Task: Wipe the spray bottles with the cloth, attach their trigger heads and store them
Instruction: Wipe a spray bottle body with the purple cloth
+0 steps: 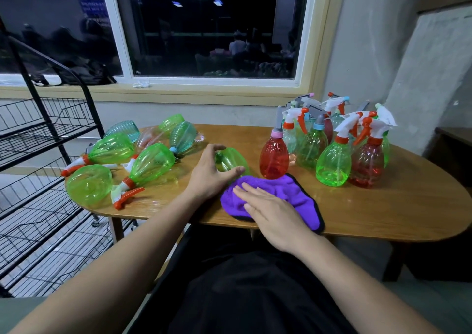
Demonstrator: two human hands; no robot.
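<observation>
A green spray bottle (231, 160) lies on its side mid-table, and my left hand (208, 174) curls its fingers and thumb around it. Just in front lies a purple cloth (286, 193) with a black edge; my right hand (270, 211) rests flat on it with straight fingers. Several green, teal and clear bottles (150, 164) lie on their sides at the table's left, some with white-and-orange trigger heads (122, 193). Several upright red and green bottles (332, 162) with trigger heads stand at the right, a red one (273, 159) closest to the cloth.
The oval wooden table (383, 211) stands under a dark window. A black wire rack (46, 180) with several shelves stands at the left, close to the table's edge. My dark-clothed lap fills the bottom of the view.
</observation>
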